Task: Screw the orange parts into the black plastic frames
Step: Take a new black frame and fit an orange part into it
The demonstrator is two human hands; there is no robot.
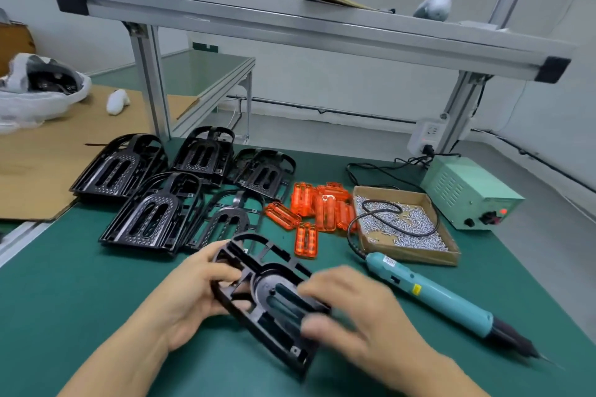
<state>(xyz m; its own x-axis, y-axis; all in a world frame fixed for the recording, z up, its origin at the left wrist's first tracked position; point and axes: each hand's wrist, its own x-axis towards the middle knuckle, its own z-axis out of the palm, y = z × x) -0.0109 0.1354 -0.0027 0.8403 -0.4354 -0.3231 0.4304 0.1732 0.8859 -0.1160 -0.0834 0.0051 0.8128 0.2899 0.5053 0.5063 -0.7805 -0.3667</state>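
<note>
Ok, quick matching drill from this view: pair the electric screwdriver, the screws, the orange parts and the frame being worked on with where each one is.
1. electric screwdriver
2. screws
3. orange parts
4. black frame

A. in the cardboard tray
B. held in both hands
C. lying on the mat at right
D. piled loose mid-table

Pairs: 1-C, 2-A, 3-D, 4-B

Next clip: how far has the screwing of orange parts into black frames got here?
Done: nothing visibly; no frame shows an orange part fitted. In hand: both hands, left and right, hold one bare frame over the mat. Left: the orange parts lie loose in a pile, the screwdriver lies untouched, screws sit in their box, and other frames wait behind.
</note>
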